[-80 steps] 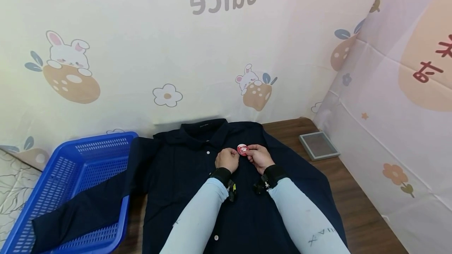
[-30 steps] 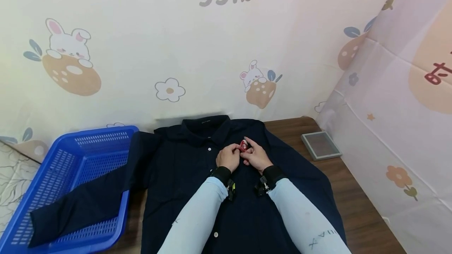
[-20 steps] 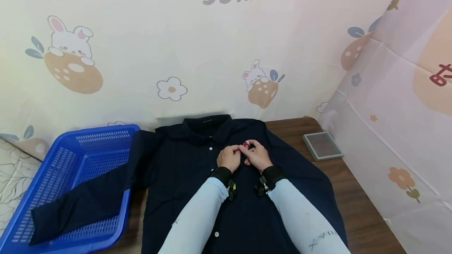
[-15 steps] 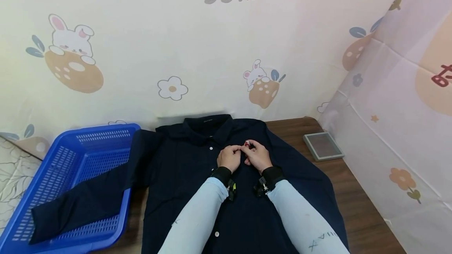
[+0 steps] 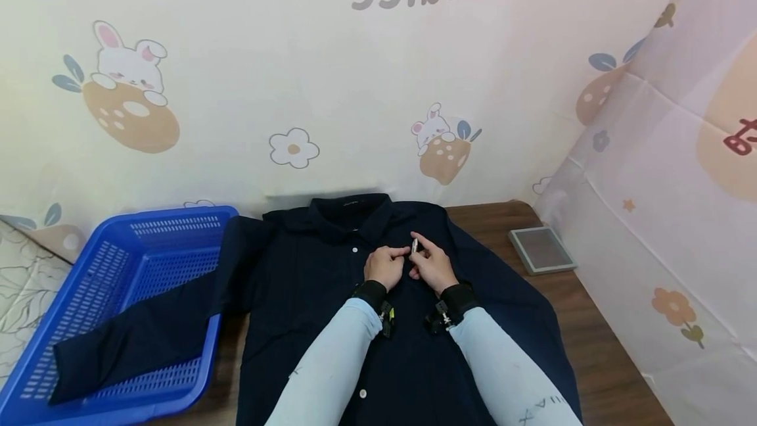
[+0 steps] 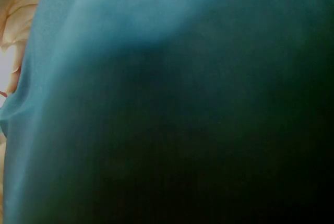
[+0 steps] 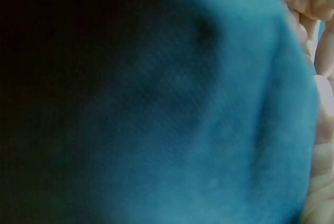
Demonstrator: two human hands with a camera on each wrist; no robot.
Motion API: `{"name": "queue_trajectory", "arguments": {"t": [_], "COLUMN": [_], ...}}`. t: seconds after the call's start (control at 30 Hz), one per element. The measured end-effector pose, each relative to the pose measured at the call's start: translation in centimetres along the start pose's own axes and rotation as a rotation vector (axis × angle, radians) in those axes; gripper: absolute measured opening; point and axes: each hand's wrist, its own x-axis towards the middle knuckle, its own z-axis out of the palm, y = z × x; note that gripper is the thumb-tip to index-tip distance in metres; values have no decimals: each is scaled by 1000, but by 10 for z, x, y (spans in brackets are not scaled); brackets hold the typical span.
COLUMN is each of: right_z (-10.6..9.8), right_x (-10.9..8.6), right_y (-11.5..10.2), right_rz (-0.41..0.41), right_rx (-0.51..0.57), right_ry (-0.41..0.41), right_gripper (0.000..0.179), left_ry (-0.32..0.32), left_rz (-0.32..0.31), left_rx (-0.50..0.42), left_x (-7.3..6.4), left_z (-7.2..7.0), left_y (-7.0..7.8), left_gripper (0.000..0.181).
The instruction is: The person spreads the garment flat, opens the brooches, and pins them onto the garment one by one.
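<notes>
A dark navy button-up shirt [image 5: 296, 288] lies spread out, collar toward the wall. At its chest, my right hand [image 5: 434, 268] pinches a round pin badge [image 5: 414, 246] between thumb and forefinger. The badge is turned edge-on, its silvery side showing. My left hand [image 5: 383, 267] is just left of it, fingers curled on the shirt cloth and fingertips close to the badge. Raised shirt cloth [image 6: 130, 78] fills most of the left wrist view, with part of a hand at its left edge. Cloth [image 7: 235, 104] likewise covers much of the right wrist view. The pin itself is hidden.
A blue plastic basket [image 5: 204, 360] stands at the left with one shirt sleeve [image 5: 136, 340] draped into it. On the wooden table [image 5: 609, 347] at the right lies a grey-framed rectangular case [image 5: 542, 250]. A printed cloth wall [image 5: 355, 84] rises behind.
The badge has turned from showing its red face to edge-on in my right hand. My right forefinger has straightened, and both hands have stayed at the shirt's chest. The view has shifted slightly.
</notes>
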Motion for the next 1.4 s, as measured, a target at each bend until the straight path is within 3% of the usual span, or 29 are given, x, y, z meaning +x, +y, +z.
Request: {"name": "queue_trajectory", "arguments": {"t": [0.37,0.63,0.97,1.4], "right_z": [-2,-2,-6,-6], "right_x": [0,0,0,1], "right_y": [1,0,0,1], "right_rz": [11,70,61,35], "right_rx": [-1,133,179,114], "right_ry": [-31,-65,-131,-160], "right_gripper": [59,52,53,54], "left_ry": [-11,-2,-6,-23], "left_rz": [6,15,20,41], "left_rx": [10,24,14,34], "left_x": [-1,0,-1,-2], "left_z": [1,0,0,-2], "left_y": [0,0,1,0], "left_gripper": [28,28,29,24]}}
